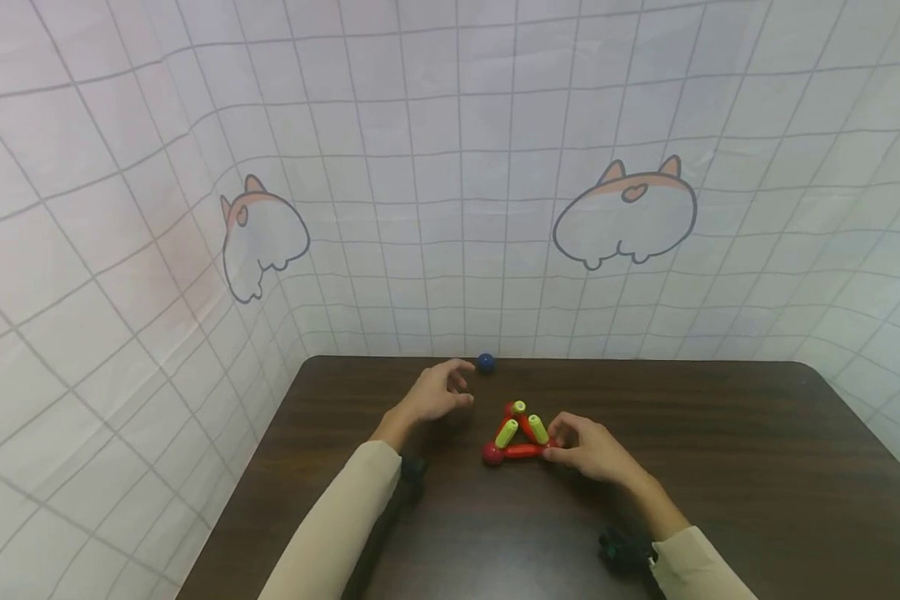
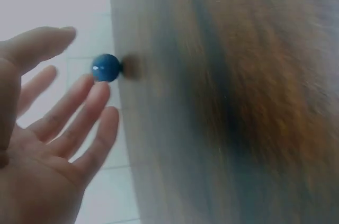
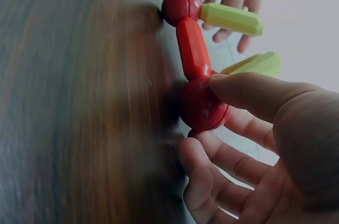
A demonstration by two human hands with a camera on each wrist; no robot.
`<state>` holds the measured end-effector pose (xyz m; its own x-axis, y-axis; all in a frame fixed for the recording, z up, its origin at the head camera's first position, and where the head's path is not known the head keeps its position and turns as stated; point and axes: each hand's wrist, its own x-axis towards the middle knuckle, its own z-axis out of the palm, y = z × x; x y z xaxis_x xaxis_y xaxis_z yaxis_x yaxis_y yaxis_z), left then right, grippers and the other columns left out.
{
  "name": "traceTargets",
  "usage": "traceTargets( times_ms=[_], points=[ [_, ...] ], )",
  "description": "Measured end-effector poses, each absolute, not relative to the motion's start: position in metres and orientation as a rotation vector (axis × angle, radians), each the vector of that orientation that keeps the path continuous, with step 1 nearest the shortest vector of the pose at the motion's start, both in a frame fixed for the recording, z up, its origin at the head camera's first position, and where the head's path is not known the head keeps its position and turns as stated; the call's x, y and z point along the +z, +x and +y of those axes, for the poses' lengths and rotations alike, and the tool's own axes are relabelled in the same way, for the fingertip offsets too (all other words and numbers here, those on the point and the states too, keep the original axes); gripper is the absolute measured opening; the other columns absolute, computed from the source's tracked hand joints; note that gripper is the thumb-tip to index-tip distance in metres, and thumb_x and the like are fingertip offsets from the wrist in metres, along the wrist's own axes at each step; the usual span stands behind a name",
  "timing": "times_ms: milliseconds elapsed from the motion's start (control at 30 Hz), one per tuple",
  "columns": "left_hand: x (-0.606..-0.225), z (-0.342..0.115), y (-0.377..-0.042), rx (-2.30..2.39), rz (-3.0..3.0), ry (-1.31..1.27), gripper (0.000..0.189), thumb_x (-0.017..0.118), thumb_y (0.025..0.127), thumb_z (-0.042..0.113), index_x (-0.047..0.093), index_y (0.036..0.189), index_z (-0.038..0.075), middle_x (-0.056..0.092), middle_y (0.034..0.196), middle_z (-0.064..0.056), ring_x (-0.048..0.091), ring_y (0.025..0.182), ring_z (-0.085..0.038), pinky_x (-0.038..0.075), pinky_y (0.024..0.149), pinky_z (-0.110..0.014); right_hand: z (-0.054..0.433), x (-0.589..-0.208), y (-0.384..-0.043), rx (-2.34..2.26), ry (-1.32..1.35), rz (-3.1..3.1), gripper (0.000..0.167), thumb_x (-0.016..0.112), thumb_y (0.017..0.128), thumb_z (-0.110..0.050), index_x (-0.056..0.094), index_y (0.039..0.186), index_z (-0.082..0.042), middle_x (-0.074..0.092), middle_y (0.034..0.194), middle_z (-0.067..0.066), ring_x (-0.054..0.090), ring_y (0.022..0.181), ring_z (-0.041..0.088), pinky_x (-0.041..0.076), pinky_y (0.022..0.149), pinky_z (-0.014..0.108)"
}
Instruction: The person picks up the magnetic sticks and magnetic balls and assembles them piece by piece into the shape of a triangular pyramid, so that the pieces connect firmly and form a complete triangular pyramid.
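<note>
A triangle of red rods point(image 1: 523, 451) and red balls point(image 1: 492, 454) lies on the table, with a yellow-green rod point(image 1: 506, 434) rising from each corner. At its right corner my right hand point(image 1: 596, 450) pinches a red ball point(image 3: 204, 107), thumb on one side and fingers on the other. My left hand point(image 1: 435, 393) reaches toward the back of the table, fingers spread and holding nothing. Just beyond its fingertips sits a blue ball point(image 1: 485, 362); in the left wrist view the blue ball point(image 2: 106, 68) appears close to the fingertips, and whether they touch is hard to tell.
The dark wooden table point(image 1: 720, 467) ends at a white grid-patterned cloth point(image 1: 435, 208) behind and at the sides. Close to the blue ball runs the table's back edge. Dark devices point(image 1: 621, 550) show near both wrists.
</note>
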<state>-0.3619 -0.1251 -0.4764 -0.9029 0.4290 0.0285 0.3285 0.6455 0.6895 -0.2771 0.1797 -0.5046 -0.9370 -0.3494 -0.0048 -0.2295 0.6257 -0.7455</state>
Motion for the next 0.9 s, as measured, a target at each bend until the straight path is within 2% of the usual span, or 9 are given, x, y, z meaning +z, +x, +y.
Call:
traceTargets(
  times_ms=[233, 367, 467, 667, 767, 833, 900],
  points=[
    [-0.487, -0.111, -0.39, 1.283, 2.71, 0.504, 0.064, 0.082, 0.088, 0.023, 0.055, 0.146, 0.019, 0.065, 0.129, -0.013, 0.066, 0.105, -0.024, 0.056, 0.088, -0.042, 0.197, -0.505, -0.279, -1.237, -0.493, 2.659, 0.027, 0.079, 0.09, -0.025, 0.063, 0.107, -0.011, 0.063, 0.092, 0.004, 0.062, 0.07, 0.015, 0.048, 0.059, 0.03],
    [-0.493, -0.108, -0.401, 1.349, 2.687, 0.43, 0.064, 0.084, 0.086, 0.02, 0.057, 0.145, 0.022, 0.063, 0.134, -0.014, 0.065, 0.104, -0.026, 0.055, 0.088, -0.042, 0.203, -0.506, -0.281, -1.235, -0.509, 2.654, 0.027, 0.079, 0.09, -0.026, 0.063, 0.107, -0.011, 0.062, 0.092, 0.004, 0.063, 0.069, 0.015, 0.048, 0.059, 0.029],
    [-0.5, -0.105, -0.408, 1.382, 2.681, 0.395, 0.063, 0.084, 0.085, 0.014, 0.06, 0.142, 0.021, 0.062, 0.137, -0.014, 0.064, 0.099, -0.025, 0.055, 0.083, -0.039, 0.206, -0.506, -0.28, -1.244, -0.519, 2.638, 0.027, 0.078, 0.09, -0.025, 0.063, 0.107, -0.011, 0.062, 0.092, 0.005, 0.061, 0.069, 0.015, 0.048, 0.059, 0.029],
    [-0.511, -0.095, -0.417, 1.407, 2.659, 0.393, 0.061, 0.084, 0.083, 0.007, 0.063, 0.14, 0.018, 0.061, 0.142, -0.012, 0.058, 0.08, -0.015, 0.049, 0.072, -0.027, 0.209, -0.506, -0.279, -1.266, -0.525, 2.61, 0.026, 0.078, 0.09, -0.023, 0.063, 0.107, -0.009, 0.061, 0.092, 0.006, 0.061, 0.07, 0.015, 0.049, 0.059, 0.029],
    [-0.51, -0.088, -0.42, 1.406, 2.651, 0.401, 0.062, 0.084, 0.083, 0.006, 0.063, 0.14, 0.017, 0.06, 0.144, -0.012, 0.054, 0.07, -0.013, 0.049, 0.069, -0.029, 0.21, -0.507, -0.28, -1.275, -0.535, 2.603, 0.027, 0.078, 0.091, -0.024, 0.063, 0.107, -0.009, 0.062, 0.093, 0.005, 0.06, 0.069, 0.014, 0.049, 0.058, 0.029],
    [-0.509, -0.084, -0.422, 1.381, 2.665, 0.398, 0.062, 0.084, 0.083, 0.006, 0.063, 0.14, 0.017, 0.06, 0.145, -0.011, 0.053, 0.07, -0.017, 0.051, 0.073, -0.033, 0.211, -0.507, -0.281, -1.282, -0.537, 2.601, 0.027, 0.078, 0.091, -0.024, 0.063, 0.107, -0.01, 0.062, 0.093, 0.005, 0.06, 0.069, 0.013, 0.049, 0.058, 0.028],
    [-0.508, -0.08, -0.424, 1.346, 2.688, 0.385, 0.06, 0.084, 0.083, 0.008, 0.064, 0.139, 0.019, 0.061, 0.145, -0.008, 0.062, 0.086, -0.02, 0.053, 0.087, -0.038, 0.212, -0.508, -0.282, -1.286, -0.535, 2.601, 0.026, 0.078, 0.091, -0.024, 0.063, 0.107, -0.01, 0.062, 0.093, 0.005, 0.06, 0.069, 0.013, 0.049, 0.058, 0.028]
  ],
)
